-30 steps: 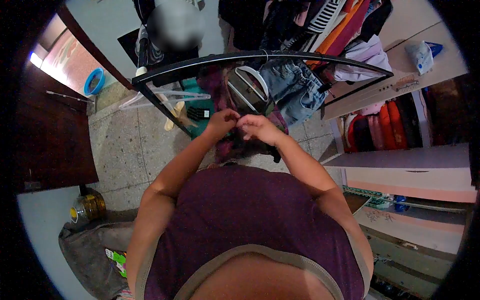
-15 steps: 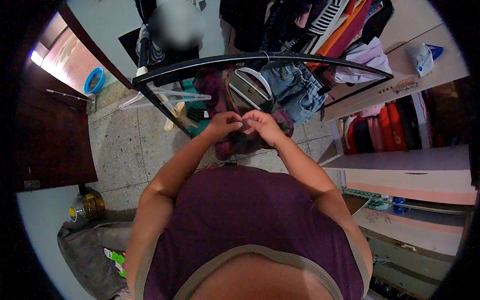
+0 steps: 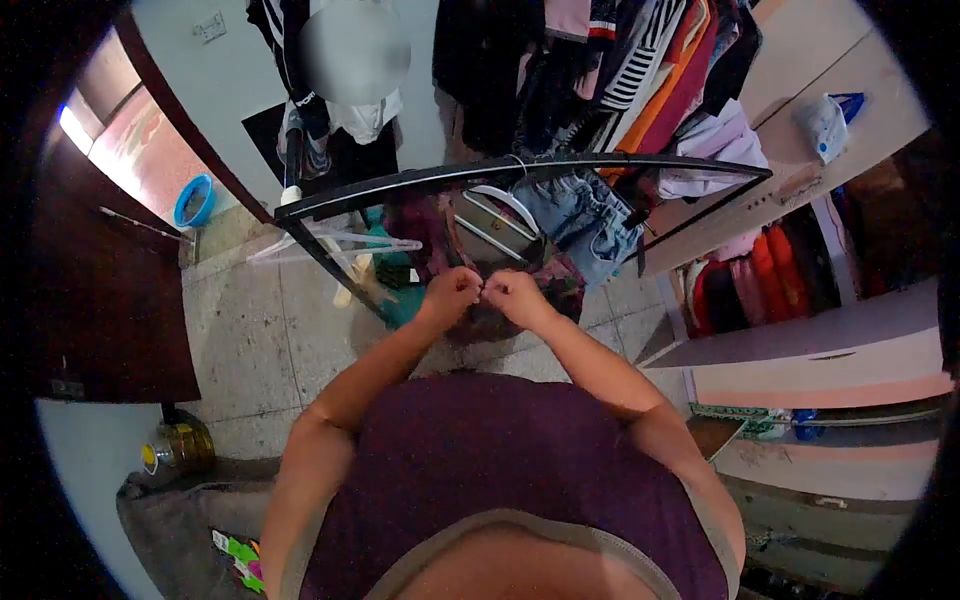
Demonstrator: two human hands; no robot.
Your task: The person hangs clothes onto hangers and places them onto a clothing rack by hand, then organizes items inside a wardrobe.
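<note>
A dark patterned garment in purple, pink and green [image 3: 424, 236] hangs below the black rack bar [image 3: 420, 187], its neck opening facing up. Inside that opening is a white clothes hanger [image 3: 515, 205]. My left hand [image 3: 452, 296] and my right hand [image 3: 516, 300] nearly meet at the garment's front edge below the neck, fingers pinched on it. Any small fastening between the fingertips is too small to make out. Denim shorts [image 3: 580, 212] hang just right of the garment. To its left are empty white hangers [image 3: 345, 242].
Clothes [image 3: 640, 70] hang densely behind the bar. Open shelves with folded clothes [image 3: 775, 262] stand at right. A blue basin [image 3: 194, 202] is by the doorway, and a bottle of yellow liquid [image 3: 180, 446] lies at lower left near a grey cloth [image 3: 180, 530].
The view has tilted upward, so the rack, garment and hands sit lower and more hanging clothes show. Both hands stay close together at the garment's front, with slightly shifted fingers.
</note>
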